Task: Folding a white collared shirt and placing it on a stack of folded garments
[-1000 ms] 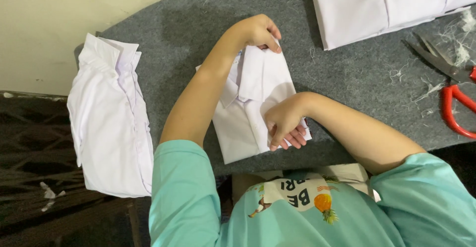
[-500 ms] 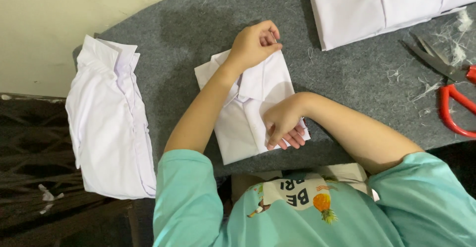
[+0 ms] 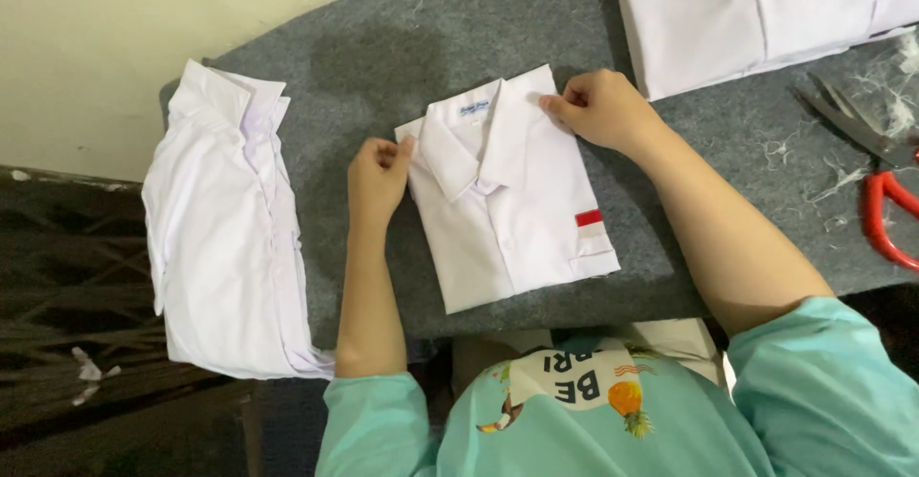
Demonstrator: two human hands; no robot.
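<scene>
We are squaring up a folded white shirt (image 3: 512, 204) lying collar-up in the middle of the grey desk (image 3: 402, 46). Our left hand (image 3: 378, 178) pinches the shirt's left shoulder edge with curled fingers; our right hand (image 3: 598, 109) is loosely closed, fingertips pressing the right shoulder beside the collar. We judge the fold nearly finished, with only an even tug at both corners called for. A stack of white shirts (image 3: 230, 238) lies at the left edge, red-handled scissors (image 3: 876, 176) to the right

You worked at a table (image 3: 459, 27) padded with grey felt, set against a plain cream wall (image 3: 115, 18); dark patterned floor (image 3: 67, 276) lay beside it.
</scene>
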